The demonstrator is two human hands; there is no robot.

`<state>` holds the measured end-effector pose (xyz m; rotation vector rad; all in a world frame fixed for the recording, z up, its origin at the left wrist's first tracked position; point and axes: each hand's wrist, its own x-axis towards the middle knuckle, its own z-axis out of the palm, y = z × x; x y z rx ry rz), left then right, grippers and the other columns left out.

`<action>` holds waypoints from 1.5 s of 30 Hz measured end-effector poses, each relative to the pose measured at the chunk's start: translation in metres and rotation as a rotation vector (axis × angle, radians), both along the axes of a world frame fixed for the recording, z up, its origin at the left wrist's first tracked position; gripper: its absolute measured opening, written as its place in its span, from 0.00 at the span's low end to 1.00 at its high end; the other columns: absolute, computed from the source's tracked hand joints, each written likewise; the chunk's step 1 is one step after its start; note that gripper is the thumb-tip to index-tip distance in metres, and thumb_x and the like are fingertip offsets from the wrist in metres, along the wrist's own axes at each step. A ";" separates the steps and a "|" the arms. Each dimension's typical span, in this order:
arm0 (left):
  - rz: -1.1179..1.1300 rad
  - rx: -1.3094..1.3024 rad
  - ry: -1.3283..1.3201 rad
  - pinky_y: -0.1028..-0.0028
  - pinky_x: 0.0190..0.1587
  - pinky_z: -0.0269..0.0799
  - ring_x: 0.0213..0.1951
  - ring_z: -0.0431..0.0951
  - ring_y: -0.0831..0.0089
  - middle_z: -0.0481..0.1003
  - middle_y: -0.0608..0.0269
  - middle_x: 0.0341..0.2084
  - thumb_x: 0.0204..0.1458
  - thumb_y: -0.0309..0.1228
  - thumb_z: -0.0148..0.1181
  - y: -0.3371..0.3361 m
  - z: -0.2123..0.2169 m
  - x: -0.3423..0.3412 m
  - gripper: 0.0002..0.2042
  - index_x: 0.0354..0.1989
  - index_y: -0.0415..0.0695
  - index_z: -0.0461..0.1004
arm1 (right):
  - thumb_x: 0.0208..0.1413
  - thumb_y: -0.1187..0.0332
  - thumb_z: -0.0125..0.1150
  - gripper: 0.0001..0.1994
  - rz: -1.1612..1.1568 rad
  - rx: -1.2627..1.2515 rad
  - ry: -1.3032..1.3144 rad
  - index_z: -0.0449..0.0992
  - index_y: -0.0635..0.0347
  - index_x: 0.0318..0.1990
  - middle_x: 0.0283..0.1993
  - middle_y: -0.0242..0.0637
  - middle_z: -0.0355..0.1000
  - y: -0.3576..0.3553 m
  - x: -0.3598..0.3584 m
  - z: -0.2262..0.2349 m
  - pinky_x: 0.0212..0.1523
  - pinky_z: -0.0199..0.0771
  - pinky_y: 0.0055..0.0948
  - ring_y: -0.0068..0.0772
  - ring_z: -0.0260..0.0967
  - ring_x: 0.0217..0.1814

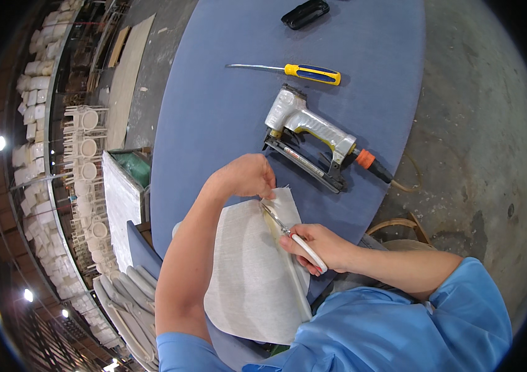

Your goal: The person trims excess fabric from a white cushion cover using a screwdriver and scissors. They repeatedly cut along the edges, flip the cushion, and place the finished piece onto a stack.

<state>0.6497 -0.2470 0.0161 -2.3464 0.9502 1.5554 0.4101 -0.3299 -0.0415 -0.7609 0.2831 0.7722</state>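
- Lower middle of the frame: a white cloth [241,266], round-cornered at its lower left, lies between a worker's forearms, a loose strip standing along its right edge; what bears its lower end is hidden.
- At the cloth's upper edge, white-handled scissors [308,253] point up and to the left, blades against the strip; whether they are parted is too small to tell.
- The right hand [325,245], right of centre, grips the scissors, fingers closed about the loops, seemingly so the blades run along the edge. Its forearm comes in almost level from the right, wrist nearly straight.
- The left hand [248,177], at mid-frame, pinches the cloth's top corner in a narrow grip, apparently to keep it taut at the blade tips. Its forearm climbs steeply from the lower left, wrist bent over to the right, knuckles up.
- Above the hands, a silver staple gun [310,127] rests on a blue tabletop [207,118], perhaps parked there for easy reach, its orange coupling [365,159] toward the right.
- Higher still, a yellow-and-blue screwdriver [312,74] lies crosswise; a black object [305,14] sits at the top edge.
- Far left: stacked pale chair frames [88,146].
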 end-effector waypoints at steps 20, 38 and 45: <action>0.080 -0.063 0.032 0.70 0.36 0.76 0.29 0.81 0.72 0.84 0.60 0.24 0.47 0.29 0.75 0.006 -0.003 0.001 0.08 0.34 0.39 0.88 | 0.69 0.46 0.63 0.25 -0.027 0.026 0.014 0.75 0.65 0.46 0.16 0.24 0.64 0.003 0.010 -0.002 0.12 0.61 0.23 0.18 0.61 0.11; 0.148 -0.127 -0.009 0.68 0.37 0.76 0.29 0.80 0.71 0.83 0.59 0.24 0.48 0.30 0.74 0.016 -0.002 -0.005 0.09 0.35 0.39 0.88 | 0.68 0.47 0.66 0.24 -0.053 0.035 0.006 0.75 0.63 0.45 0.17 0.26 0.65 0.006 0.009 -0.002 0.12 0.60 0.25 0.19 0.61 0.11; 0.151 -0.164 -0.041 0.64 0.38 0.78 0.30 0.84 0.64 0.84 0.56 0.26 0.46 0.32 0.74 0.022 -0.005 -0.006 0.10 0.36 0.42 0.88 | 0.71 0.50 0.62 0.19 -0.025 -0.041 0.003 0.74 0.60 0.47 0.19 0.26 0.64 0.008 0.011 0.002 0.12 0.60 0.23 0.18 0.60 0.11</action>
